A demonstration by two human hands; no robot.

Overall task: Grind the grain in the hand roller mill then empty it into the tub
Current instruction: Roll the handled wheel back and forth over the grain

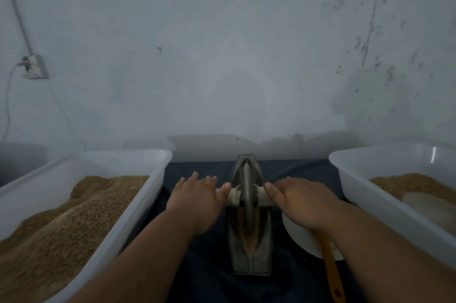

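Note:
The hand roller mill [249,233] is a long grey boat-shaped trough on a dark blue cloth, with a metal wheel [247,191] on a pale cross handle. Brown grain lies in the near part of the trough. My left hand [197,197] lies flat on the handle's left end with straight fingers. My right hand [298,200] presses flat on the right end. A white tub [138,162] heaped with brown grain stands at the left. A second white tub [350,169], holding less grain, stands at the right.
A white plate [298,236] with an orange-handled utensil [332,275] lies just right of the mill, under my right forearm. The pale wall [222,55] rises close behind. A socket with a cable [33,67] is on the wall at the left.

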